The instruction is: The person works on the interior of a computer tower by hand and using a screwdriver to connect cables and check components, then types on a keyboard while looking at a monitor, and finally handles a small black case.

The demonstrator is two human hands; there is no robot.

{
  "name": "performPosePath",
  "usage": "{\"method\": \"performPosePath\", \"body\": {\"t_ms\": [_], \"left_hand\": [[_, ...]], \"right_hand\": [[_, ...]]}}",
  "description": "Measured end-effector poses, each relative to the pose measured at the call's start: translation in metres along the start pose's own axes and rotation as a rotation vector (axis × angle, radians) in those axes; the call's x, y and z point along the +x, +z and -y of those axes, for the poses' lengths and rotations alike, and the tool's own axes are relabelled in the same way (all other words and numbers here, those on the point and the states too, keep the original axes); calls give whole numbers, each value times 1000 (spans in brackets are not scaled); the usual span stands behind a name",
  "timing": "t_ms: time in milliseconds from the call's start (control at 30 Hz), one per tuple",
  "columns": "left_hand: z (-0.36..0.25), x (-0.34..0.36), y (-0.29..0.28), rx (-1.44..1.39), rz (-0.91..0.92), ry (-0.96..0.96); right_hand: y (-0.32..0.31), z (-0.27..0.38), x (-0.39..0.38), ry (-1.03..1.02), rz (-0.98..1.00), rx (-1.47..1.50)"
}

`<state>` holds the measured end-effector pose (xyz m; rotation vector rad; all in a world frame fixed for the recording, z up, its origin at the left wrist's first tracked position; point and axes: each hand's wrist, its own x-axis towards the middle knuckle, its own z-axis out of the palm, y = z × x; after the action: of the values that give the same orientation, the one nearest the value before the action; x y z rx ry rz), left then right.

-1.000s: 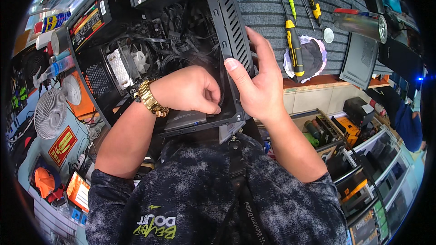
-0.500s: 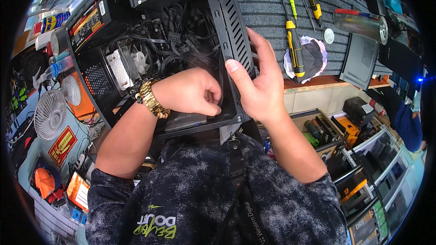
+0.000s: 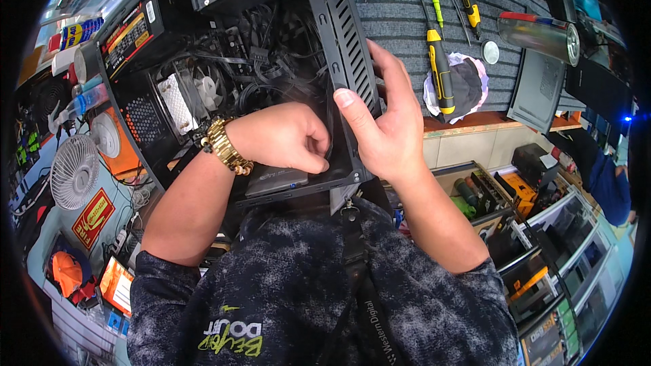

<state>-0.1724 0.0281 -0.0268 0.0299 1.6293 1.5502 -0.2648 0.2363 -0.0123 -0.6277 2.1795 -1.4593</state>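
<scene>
Well, the left hand (image 3: 281, 135) is curled inside the case (image 3: 325, 0), its thumb and bent forefinger close together by the near right corner; whether anything is pinched there I cannot tell, since the fingertips are largely hidden. The right hand (image 3: 390, 125) clasps the vented side, thumb over the rim and fingers round the outside. That is a sound brace: a firm, even hold should let the left fingers work without rocking the frame, though what bears its weight is hidden.

Just below the left hand, the drive (image 3: 274, 181) lies flat along the near wall. Small, straight finger movements would suit so tight a corner; a sideways twist might strain whatever connects there. Lifting the palm a little would give a better sight of the fingertips. The watch (image 3: 230, 149) could snag, so the wrist is best kept high.

Farther in, loose cables (image 3: 261, 57) crowd toward the fan (image 3: 211, 91); better not to drag them. Beyond the right hand, a screwdriver (image 3: 441, 74) rests on a cloth (image 3: 475, 88) on the desk (image 3: 434, 124), near enough to reach.
</scene>
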Motion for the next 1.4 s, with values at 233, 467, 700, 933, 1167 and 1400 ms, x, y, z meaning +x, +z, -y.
{"method": "performPosePath", "body": {"t_ms": [233,467,700,933,1167,1400], "left_hand": [[-1,2,2,69,-5,-28],[-4,8,2,101,64,-24],[-8,9,0,108,71,-65],[-4,9,3,124,82,-49],[4,15,6,140,76,13],[3,15,6,222,79,-5]], "right_hand": [[0,-1,1,1,20,-48],[4,-5,1,1,-4,4],[5,-1,-2,79,-11,13],[4,0,-2,116,-5,-18],[5,-3,-3,68,-28,-26],[4,-1,-2,66,-33,-59]]}}
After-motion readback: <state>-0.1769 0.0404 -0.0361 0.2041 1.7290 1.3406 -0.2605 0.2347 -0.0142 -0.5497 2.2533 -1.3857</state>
